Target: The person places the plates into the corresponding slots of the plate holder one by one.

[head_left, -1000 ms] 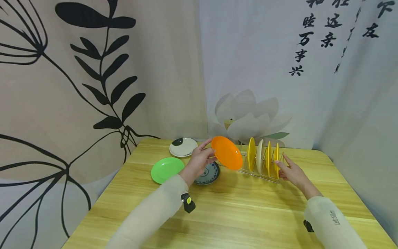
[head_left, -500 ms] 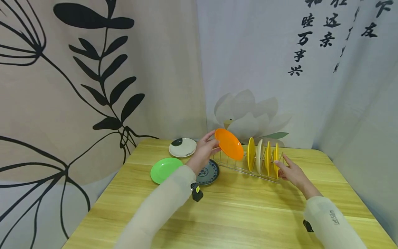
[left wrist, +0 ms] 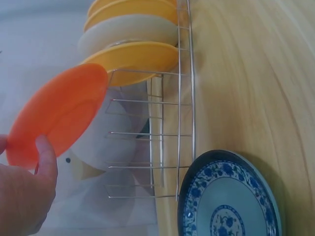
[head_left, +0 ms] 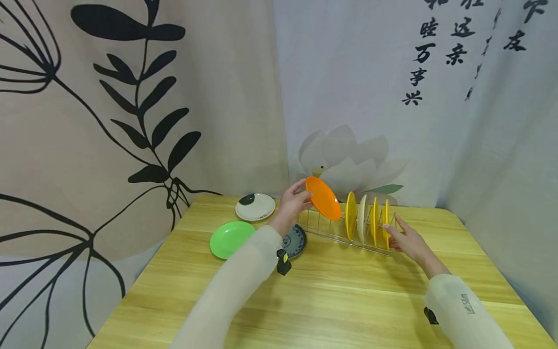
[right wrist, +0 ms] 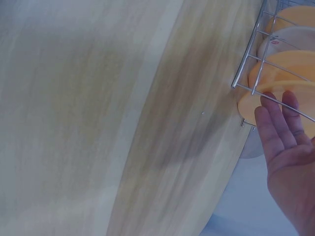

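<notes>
My left hand (head_left: 293,206) pinches an orange plate (head_left: 323,198) by its left edge, thumb on its face. The plate is tilted and held up over the left part of a wire dish rack (head_left: 322,235). In the left wrist view, bare rack prongs show beside the orange plate (left wrist: 61,115). Upright in the rack's right part stand a yellow plate (head_left: 350,215), a white plate (head_left: 362,219) and more yellow plates. My right hand (head_left: 410,245) is at the rack's right end. Its fingers (right wrist: 275,125) lie extended by the end wire and the outermost yellow plate (right wrist: 251,105).
Left of the rack, a green plate (head_left: 231,238) and a white plate with a black patch (head_left: 257,208) lie on the wooden table (head_left: 331,300). A blue-patterned plate (head_left: 295,241) lies by the rack's left end, partly behind my left arm. A printed curtain (head_left: 235,121) hangs behind.
My left hand has carried the orange plate up and slightly right, turning it more edge-on, and more of the rack's left part now shows. My right hand has stayed at the rack's end.
</notes>
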### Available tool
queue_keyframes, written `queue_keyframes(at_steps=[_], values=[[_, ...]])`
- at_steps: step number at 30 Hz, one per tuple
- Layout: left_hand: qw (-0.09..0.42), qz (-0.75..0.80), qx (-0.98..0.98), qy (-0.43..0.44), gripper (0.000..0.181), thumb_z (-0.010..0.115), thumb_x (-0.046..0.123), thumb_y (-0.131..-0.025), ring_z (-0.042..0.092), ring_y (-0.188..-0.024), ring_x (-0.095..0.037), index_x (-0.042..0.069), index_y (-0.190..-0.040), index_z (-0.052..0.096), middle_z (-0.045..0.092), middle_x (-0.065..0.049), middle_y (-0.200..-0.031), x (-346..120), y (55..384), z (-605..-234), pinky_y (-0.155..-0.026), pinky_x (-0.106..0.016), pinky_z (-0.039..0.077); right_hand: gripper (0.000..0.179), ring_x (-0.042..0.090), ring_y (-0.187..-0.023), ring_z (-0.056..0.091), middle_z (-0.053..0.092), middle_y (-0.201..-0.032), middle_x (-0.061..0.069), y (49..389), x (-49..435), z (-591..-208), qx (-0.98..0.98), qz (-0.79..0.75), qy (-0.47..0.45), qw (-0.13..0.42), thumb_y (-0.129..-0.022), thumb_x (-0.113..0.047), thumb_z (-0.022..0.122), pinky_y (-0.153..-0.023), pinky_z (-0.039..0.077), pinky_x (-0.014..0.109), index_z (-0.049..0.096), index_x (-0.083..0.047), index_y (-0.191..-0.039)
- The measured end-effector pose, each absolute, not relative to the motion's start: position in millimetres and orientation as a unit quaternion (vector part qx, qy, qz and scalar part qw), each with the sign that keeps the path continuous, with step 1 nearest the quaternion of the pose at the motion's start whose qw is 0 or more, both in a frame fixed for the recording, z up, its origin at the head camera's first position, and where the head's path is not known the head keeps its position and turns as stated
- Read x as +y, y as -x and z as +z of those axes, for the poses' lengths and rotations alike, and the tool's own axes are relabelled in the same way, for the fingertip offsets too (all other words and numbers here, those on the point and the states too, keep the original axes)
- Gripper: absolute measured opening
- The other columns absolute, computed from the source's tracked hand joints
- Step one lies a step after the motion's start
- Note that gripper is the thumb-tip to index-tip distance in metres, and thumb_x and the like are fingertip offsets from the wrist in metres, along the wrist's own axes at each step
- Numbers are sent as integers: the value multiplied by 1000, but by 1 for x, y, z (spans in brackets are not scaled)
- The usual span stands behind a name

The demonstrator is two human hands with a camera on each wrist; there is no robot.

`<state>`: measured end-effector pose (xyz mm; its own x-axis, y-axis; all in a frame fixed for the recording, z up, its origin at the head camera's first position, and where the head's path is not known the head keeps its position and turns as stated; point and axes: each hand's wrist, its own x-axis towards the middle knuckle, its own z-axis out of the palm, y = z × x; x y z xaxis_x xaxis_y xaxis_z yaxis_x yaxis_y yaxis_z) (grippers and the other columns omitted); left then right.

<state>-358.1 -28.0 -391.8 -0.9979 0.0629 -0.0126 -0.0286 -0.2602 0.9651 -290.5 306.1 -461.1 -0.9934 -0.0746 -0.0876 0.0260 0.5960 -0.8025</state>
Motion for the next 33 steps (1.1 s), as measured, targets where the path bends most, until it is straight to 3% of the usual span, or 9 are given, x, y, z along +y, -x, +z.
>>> queue_keyframes(at_steps=[8,12,22,29,33], values=[[28,780,625,-23,51,63,2,-90,65,-81,-20,15,-139,58,64,-13,-106,-19,364,-392,-89,-43,57,87,36,-102,66,52,-130,38,291,306,-461,893,-446,15,54,-101,-59,40,-91,54,50,-3,-10,-159],[26,774,633,-28,51,63,1,-90,66,-82,-21,13,-139,58,63,-14,-107,-15,364,-391,-84,-40,59,86,34,-101,66,54,-128,36,292,307,-462,893,-447,15,53,-102,-57,41,-90,55,50,-3,-10,-159],[23,757,651,-40,50,61,1,-90,63,-78,-20,14,-138,60,66,-12,-108,-6,373,-391,-87,-45,57,87,34,-101,66,55,-127,36,295,309,-466,892,-448,15,56,-101,-59,41,-91,54,50,-4,-12,-159],[24,735,675,-62,47,60,1,-92,66,-83,-20,11,-138,60,66,-13,-112,1,379,-389,-75,-31,59,86,34,-100,66,56,-126,35,295,309,-467,892,-448,9,54,-102,-56,42,-88,56,48,-3,-11,-159],[21,714,696,-73,44,60,-1,-91,66,-87,-23,10,-134,63,66,-13,-110,9,381,-394,-75,-31,59,86,34,-100,66,55,-127,36,295,308,-465,894,-444,8,51,-102,-57,41,-89,56,48,-2,-11,-159]])
